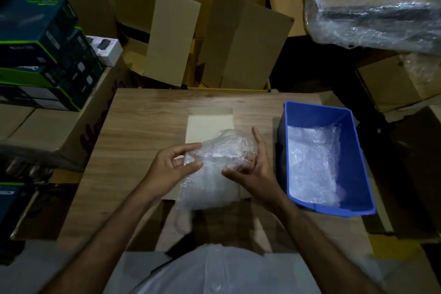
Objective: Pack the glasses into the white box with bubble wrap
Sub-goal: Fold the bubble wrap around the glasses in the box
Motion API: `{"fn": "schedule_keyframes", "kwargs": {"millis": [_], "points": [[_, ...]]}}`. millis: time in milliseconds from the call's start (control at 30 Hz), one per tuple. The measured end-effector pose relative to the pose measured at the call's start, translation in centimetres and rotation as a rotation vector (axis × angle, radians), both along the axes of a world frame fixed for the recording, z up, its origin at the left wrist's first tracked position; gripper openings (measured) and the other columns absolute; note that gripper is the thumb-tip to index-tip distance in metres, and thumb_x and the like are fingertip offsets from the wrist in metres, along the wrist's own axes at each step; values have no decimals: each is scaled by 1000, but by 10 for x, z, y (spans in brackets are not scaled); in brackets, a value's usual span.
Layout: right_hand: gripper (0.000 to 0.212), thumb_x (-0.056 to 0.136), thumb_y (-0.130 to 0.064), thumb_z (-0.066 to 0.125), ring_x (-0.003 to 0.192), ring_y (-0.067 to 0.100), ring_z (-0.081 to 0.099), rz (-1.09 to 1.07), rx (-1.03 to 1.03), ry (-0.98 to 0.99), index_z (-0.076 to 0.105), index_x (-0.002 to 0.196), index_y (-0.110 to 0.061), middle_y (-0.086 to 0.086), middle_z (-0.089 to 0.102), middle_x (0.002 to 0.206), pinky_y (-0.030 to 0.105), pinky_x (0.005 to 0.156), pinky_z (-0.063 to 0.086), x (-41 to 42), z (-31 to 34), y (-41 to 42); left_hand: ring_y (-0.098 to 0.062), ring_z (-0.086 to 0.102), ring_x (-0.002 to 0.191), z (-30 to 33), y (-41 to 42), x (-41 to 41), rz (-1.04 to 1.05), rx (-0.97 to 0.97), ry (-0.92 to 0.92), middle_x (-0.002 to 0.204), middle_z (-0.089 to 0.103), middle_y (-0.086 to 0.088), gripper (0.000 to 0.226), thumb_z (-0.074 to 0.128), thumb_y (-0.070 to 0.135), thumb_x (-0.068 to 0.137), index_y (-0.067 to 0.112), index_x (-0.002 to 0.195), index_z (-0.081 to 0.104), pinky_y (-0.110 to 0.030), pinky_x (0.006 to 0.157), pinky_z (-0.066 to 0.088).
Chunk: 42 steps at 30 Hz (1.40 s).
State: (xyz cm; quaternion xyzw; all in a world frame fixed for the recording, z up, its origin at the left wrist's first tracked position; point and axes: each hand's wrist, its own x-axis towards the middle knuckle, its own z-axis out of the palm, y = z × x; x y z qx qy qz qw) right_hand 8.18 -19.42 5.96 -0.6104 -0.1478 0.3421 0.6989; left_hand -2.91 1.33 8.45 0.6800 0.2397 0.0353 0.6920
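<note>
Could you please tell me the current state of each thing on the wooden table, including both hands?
Clear bubble-wrap bundle: held above the table in both hands, contents hidden.
Flat white box: lying open and unfolded under the bundle.
Blue plastic bin: upright, open, holding loose bubble wrap.
Left hand: fingers pinch the bundle's left edge.
Right hand: fingers curled round the bundle's right side.

Wooden table (pixel 143 112) — flattened white box (pixel 207 126), blue bin (pixel 358 169) on it.
</note>
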Motion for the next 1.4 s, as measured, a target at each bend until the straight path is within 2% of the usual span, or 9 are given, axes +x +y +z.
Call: {"fn": "schedule_keyframes", "kwargs": {"millis": [300,600,733,833,900,1000,1100,1233,1400], "points": [[45,89,-9,73,114,34,68,-21,73,197,61,130,-22,13,68,128,39,85,60,-3,5,-4,-37,72,106,-4,6,-10,24,-43,-22,119,74,-13,71,84,-3,70,18,134,63,-51,94,57],[53,90,6,69,119,26,67,119,-19,-125,55,139,-9,8,65,131,42,93,60,-3,5,-5,-27,75,100,2,-3,-9,48,-1,-26,107,78,-10,64,86,0,66,12,125,68,-37,83,63],[49,82,-5,81,103,17,72,161,-244,-276,67,127,-15,0,70,121,37,82,63,7,8,-6,-10,75,85,9,1,-11,-39,363,64,92,79,5,37,89,7,71,19,105,77,-27,65,62],[9,86,-16,80,72,5,70,149,-340,-395,76,87,-24,-5,74,82,28,62,57,14,12,-5,-12,66,96,9,11,-10,-103,553,67,102,65,5,13,83,31,80,25,89,75,-38,76,61],[11,85,-22,82,76,2,64,123,-357,-384,73,79,-24,-9,67,87,27,65,53,18,14,-5,-9,63,107,11,14,-11,-144,468,48,112,63,13,28,76,40,86,15,97,72,-36,89,55],[31,81,-36,83,110,11,60,61,-336,-214,72,102,-16,-6,58,122,37,89,59,22,11,-5,-16,63,80,9,10,-7,-168,225,26,87,69,5,29,69,32,96,4,102,63,-38,73,50],[20,93,-30,71,100,29,70,55,-252,-121,64,105,-15,8,69,109,49,73,61,20,10,-3,1,69,72,5,1,-8,-242,132,33,83,76,12,29,64,0,96,10,122,58,-13,66,52],[16,98,-8,63,89,21,72,52,-123,-141,59,112,-14,7,67,109,35,66,60,13,6,1,-22,71,105,-8,1,-10,-141,21,-15,121,72,-9,36,62,6,98,15,132,56,-31,79,61],[26,87,-2,62,116,19,64,130,-80,-80,78,97,-20,6,68,122,40,94,57,0,-11,0,-25,69,84,-24,-5,-11,-62,-56,56,100,71,-11,13,57,-1,99,8,99,67,-31,66,59]]}}
